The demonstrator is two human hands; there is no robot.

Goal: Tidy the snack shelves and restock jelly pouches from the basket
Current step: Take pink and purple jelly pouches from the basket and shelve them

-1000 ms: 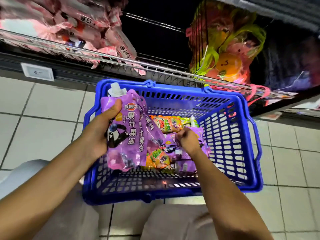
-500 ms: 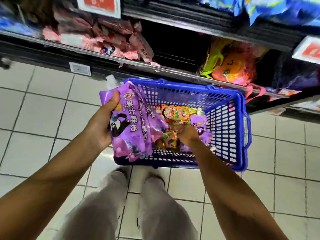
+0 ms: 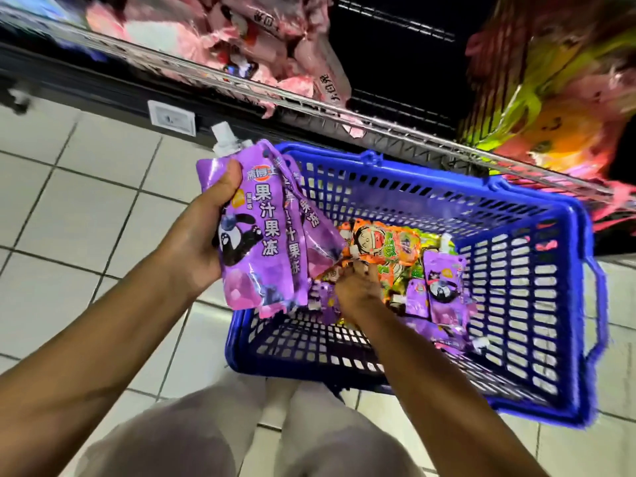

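The step in hand is the gathering of jelly pouches out of the blue basket (image 3: 406, 187), which stands on the tiled floor (image 3: 69, 208) just in front of the lowest shelf (image 3: 309, 98). The left hand (image 3: 196, 249) holds a fanned stack of purple pouches (image 3: 261, 235) above the left corner of the basket; its grip is closed around them, the thumb pressed on the front of the top pouch near the white spout. I count about three pouches in this stack, but the ones behind are partly covered.

The right hand (image 3: 358, 287) is down inside the basket, with the fingers curled among the packets. It seems to pinch a purple pouch at the near side, but the picture is blurred there, so I cannot tell if it really holds one or only touches it. More purple pouches (image 3: 440, 284) lie in the basket, mixed with orange and green snack packets (image 3: 389, 249).

On the shelf, pink packets (image 3: 275, 46) lie on the left and netted bags of yellow and orange sweets (image 3: 557, 108) on the right, with a dark gap between them.

I judge the restocking is only at the collecting stage. The next move calls for pulling one more purple pouch free from the mixed packets and adding it to the left stack without loosening that stack
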